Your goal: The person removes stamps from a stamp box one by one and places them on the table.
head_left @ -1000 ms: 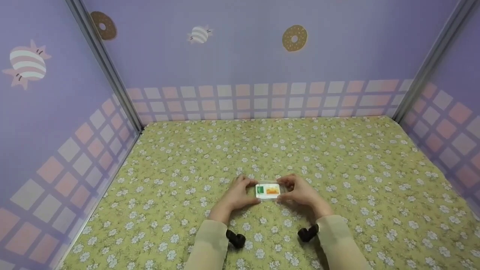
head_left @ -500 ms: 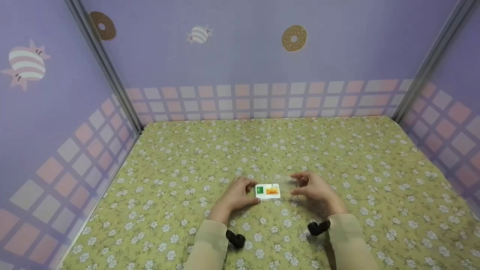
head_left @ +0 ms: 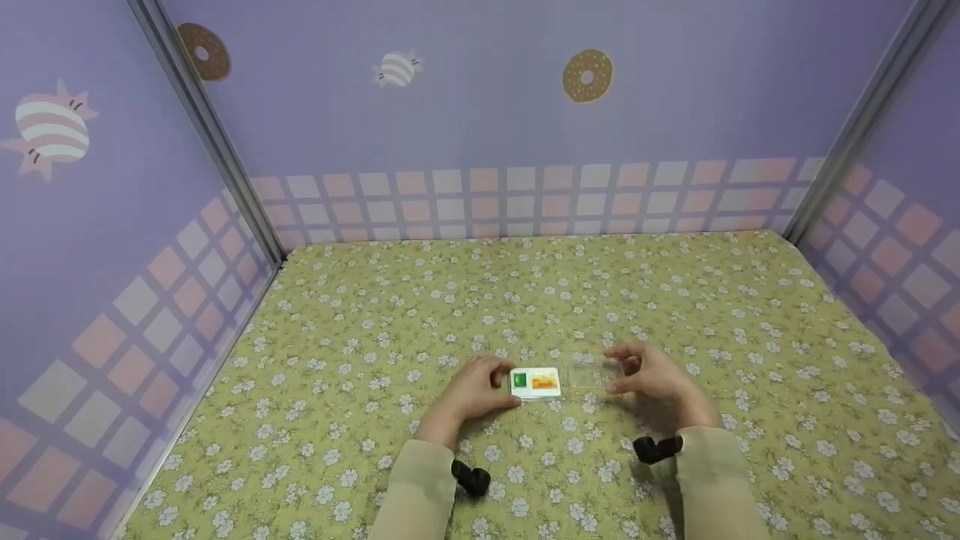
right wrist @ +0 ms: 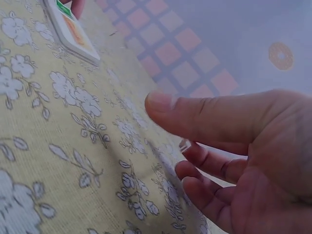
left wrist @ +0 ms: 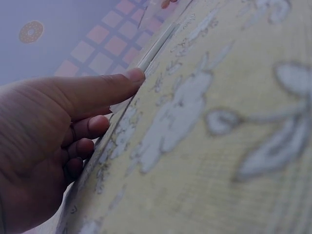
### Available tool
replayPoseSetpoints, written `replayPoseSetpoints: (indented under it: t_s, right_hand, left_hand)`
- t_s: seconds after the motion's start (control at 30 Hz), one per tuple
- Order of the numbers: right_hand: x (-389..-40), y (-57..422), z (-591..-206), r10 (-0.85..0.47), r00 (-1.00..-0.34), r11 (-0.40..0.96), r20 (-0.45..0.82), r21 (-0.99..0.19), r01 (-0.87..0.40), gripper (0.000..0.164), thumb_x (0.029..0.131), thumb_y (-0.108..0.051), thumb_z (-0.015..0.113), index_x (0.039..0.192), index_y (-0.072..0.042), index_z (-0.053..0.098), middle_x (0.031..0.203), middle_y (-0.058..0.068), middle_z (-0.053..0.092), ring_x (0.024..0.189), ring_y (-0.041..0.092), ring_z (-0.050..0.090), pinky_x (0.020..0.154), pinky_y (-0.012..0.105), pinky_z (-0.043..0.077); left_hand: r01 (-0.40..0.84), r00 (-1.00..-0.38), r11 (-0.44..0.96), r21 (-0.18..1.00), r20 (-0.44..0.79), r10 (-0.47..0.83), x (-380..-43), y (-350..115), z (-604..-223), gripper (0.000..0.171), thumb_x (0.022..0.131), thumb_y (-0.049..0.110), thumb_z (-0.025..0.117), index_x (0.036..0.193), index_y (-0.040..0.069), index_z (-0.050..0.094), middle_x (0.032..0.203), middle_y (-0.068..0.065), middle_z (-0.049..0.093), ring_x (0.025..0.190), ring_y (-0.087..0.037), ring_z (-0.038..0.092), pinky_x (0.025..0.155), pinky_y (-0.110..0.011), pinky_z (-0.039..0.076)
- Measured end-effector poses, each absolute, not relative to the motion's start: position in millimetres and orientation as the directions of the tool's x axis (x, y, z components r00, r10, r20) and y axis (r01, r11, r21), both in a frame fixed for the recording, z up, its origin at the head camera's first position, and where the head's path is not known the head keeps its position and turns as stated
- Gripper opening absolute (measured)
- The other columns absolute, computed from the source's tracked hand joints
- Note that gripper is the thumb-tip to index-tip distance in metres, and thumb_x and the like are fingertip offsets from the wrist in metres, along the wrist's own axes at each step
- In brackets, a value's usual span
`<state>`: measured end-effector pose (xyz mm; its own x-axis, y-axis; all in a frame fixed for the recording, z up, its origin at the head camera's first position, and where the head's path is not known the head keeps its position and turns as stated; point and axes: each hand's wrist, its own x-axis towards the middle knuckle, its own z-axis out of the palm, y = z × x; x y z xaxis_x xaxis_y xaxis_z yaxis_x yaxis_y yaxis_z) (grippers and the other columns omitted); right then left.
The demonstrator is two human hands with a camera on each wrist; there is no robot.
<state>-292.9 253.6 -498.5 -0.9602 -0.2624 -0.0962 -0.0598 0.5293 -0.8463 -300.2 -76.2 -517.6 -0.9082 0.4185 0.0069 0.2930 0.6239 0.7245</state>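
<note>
A small stack of white cards (head_left: 535, 382), the top one printed in green and orange, lies on the flowered cloth. My left hand (head_left: 474, 390) grips its left end between thumb and fingers. In the left wrist view, the thumb (left wrist: 109, 90) lies along the stack's pale edge (left wrist: 158, 45). To the right, my right hand (head_left: 654, 375) pinches a clear plastic cover (head_left: 592, 370) by its right end. The cover is apart from the cards and hard to make out. The right wrist view shows only a bit of its clear edge (right wrist: 185, 145) between thumb and fingers.
A yellow-green flowered cloth (head_left: 420, 300) spreads over the table. Purple panels with printed doughnuts and sweets stand at the back (head_left: 487, 112), left (head_left: 75, 247) and right. Grey metal posts (head_left: 217, 142) mark the rear corners. Black wrist devices (head_left: 471, 478) sit at both cuffs.
My right hand has drawn the clear cover off the white cards and carried it to the right. The left hand and the cards have stayed in place.
</note>
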Motion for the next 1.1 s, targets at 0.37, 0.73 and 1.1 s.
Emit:
replayPoseSetpoints:
  t_s: [0.37, 0.73, 1.1]
  right_hand:
    - [-293.4, 256.9, -502.1, -0.303, -0.948, 0.537, -0.1, -0.84, -0.083, 0.06, 0.082, -0.002, 0.083, 0.136, 0.009, 0.058, 0.105, 0.018, 0.06, 0.083, 0.019, 0.043, 0.067, 0.028, 0.039]
    - [-294.4, 257.0, -503.0, -0.297, -0.944, 0.593, -0.142, -0.803, -0.066, 0.061, 0.08, -0.004, 0.083, 0.135, 0.007, 0.06, 0.116, 0.018, 0.063, 0.092, 0.021, 0.048, 0.078, 0.029, 0.043]
    - [-294.3, 255.7, -503.6, -0.313, -0.941, 0.62, -0.127, -0.778, -0.101, 0.062, 0.078, -0.004, 0.086, 0.134, 0.007, 0.06, 0.128, 0.023, 0.063, 0.104, 0.027, 0.056, 0.091, 0.04, 0.048]
  left_hand:
    - [0.278, -0.91, 0.607, 0.744, 0.001, 0.414, -299.9, -75.6, -518.0, 0.059, 0.083, 0.023, 0.087, 0.135, 0.008, 0.066, 0.089, 0.0, 0.055, 0.08, -0.014, 0.045, 0.073, -0.03, 0.037]
    - [0.274, -0.91, 0.605, 0.747, -0.001, 0.414, -300.4, -75.9, -518.2, 0.058, 0.082, 0.023, 0.087, 0.134, 0.008, 0.067, 0.086, 0.001, 0.054, 0.075, -0.014, 0.044, 0.07, -0.029, 0.037]
    - [0.28, -0.906, 0.591, 0.756, 0.005, 0.423, -300.0, -76.0, -517.4, 0.058, 0.081, 0.02, 0.087, 0.134, 0.007, 0.067, 0.085, 0.001, 0.054, 0.073, -0.014, 0.044, 0.068, -0.028, 0.037]
